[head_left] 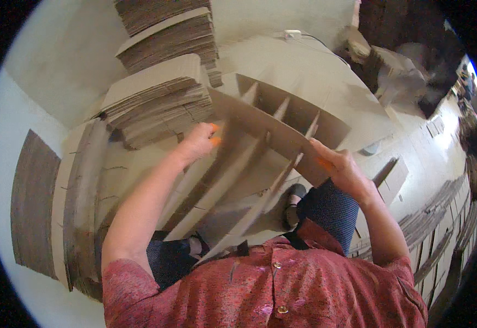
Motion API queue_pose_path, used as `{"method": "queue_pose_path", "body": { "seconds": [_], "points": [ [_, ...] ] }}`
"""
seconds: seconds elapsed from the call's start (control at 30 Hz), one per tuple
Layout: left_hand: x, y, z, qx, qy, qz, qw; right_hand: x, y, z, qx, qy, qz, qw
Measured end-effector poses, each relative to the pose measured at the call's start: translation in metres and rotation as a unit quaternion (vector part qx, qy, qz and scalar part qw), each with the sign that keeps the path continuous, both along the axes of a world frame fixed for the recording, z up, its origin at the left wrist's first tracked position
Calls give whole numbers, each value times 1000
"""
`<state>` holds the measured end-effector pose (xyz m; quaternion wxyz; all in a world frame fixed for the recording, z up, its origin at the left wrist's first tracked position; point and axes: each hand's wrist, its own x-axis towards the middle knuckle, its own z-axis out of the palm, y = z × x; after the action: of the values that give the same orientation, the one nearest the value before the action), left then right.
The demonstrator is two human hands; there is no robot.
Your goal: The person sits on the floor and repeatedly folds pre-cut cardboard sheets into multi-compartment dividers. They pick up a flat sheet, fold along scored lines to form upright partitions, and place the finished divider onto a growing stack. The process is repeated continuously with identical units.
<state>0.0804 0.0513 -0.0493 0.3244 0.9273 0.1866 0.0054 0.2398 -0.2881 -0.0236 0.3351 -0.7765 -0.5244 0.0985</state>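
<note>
A brown cardboard divider (266, 123) of crossed, slotted strips hangs in front of me, with several cross strips running through one long strip. My right hand (341, 165) grips the long strip near its right end, thumb on one side and fingers on the other. Close to the left end of that strip is my left hand (197, 143), its thumb and forefinger apart with nothing clear between them. Orange covers show on fingertips of both hands. Motion blurs the lower cross strips (249, 216), which reach down toward my legs.
Piled cardboard sheets (159, 104) stand at the far left, with another tall stack (164, 33) behind. More cardboard (36, 202) leans by the left wall. Slotted strips (441, 229) lie along the right. A white power socket block (292, 34) with a cable sits at the back.
</note>
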Motion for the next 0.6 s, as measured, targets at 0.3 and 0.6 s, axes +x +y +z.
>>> {"method": "queue_pose_path", "body": {
  "seconds": [0.3, 0.6],
  "points": [
    [-13, 43, 34, 242, -142, 119, 952, 16, 23, -32, 69, -91, 51, 992],
    [19, 134, 57, 449, -72, 166, 875, 52, 45, -48, 65, -94, 5, 993]
  ]
}}
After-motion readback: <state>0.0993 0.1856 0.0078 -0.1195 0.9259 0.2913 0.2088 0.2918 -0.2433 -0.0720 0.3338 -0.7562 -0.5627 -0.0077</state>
